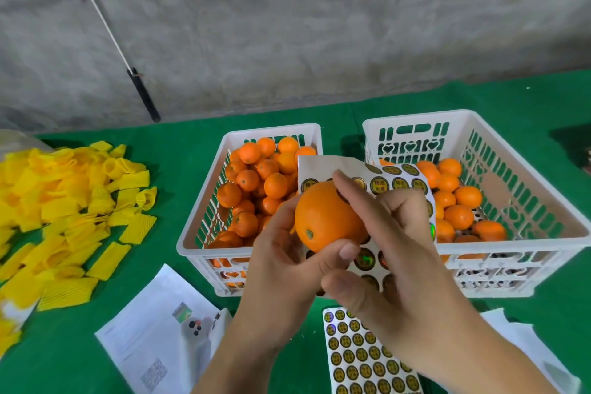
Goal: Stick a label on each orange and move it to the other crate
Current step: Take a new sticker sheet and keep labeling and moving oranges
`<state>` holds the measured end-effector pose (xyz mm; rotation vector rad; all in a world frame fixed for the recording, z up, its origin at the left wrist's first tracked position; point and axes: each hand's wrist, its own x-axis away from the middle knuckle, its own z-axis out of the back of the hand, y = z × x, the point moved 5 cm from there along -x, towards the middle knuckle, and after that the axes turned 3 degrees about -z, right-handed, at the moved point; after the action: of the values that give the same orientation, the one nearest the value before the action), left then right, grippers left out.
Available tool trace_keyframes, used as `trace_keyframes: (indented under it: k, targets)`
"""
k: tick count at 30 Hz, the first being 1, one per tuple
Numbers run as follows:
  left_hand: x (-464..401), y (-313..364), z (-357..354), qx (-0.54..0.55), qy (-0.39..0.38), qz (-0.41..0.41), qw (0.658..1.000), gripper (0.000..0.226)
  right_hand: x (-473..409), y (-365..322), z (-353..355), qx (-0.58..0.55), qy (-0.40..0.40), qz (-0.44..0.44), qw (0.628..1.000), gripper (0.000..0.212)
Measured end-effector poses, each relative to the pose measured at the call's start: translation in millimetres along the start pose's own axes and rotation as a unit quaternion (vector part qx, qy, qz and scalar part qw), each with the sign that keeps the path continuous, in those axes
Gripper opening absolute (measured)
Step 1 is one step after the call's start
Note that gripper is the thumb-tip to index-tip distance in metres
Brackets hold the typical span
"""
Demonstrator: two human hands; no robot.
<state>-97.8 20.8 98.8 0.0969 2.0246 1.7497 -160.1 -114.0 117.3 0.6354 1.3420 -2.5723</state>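
Observation:
My left hand [281,269] grips an orange [326,217] from below, thumb across its near side, above the gap between the two crates. My right hand [393,249] holds a partly used label sheet [396,182] behind the orange, and its index finger reaches over the top of the fruit. The left white crate [188,233] is heaped with oranges [256,182]. Fewer oranges [457,201] lie in the right white crate [543,233]. Whether a label is on the held orange is hidden by the finger.
A full sheet of round gold labels [361,358] lies on the green table [64,361] near my wrists. White papers [153,329] lie at the front left, a pile of yellow foam sleeves [64,201] at far left. A grey wall stands behind.

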Motion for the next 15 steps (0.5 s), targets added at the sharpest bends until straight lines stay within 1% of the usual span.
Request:
trace_keyframes:
  k: [2, 5, 8, 10, 12, 15]
  targets:
    - [0, -3, -4, 0.011, 0.002, 0.010, 1.000, 0.056, -3, 2, -4, 0.015, 0.015, -0.019, 1.000, 0.076]
    - [0, -8, -3, 0.019, 0.006, 0.020, 1.000, 0.055, -3, 5, -10, -0.039, 0.026, -0.052, 0.998, 0.075]
    - [-2, -10, 2, 0.034, 0.022, 0.024, 0.999, 0.057, 5, 3, -13, -0.002, 0.041, -0.028, 0.999, 0.075]
    - [-2, -12, 5, 0.036, 0.022, 0.029, 0.999, 0.061, 7, 5, -14, -0.011, 0.041, -0.025, 0.999, 0.071]
    - [-2, -13, 7, 0.031, 0.011, 0.026, 0.999, 0.069, 6, 9, -13, -0.092, 0.044, -0.056, 0.993, 0.064]
    - [-3, -13, 8, 0.024, -0.005, 0.010, 1.000, 0.072, -4, 11, -13, -0.231, 0.043, -0.130, 0.963, 0.050]
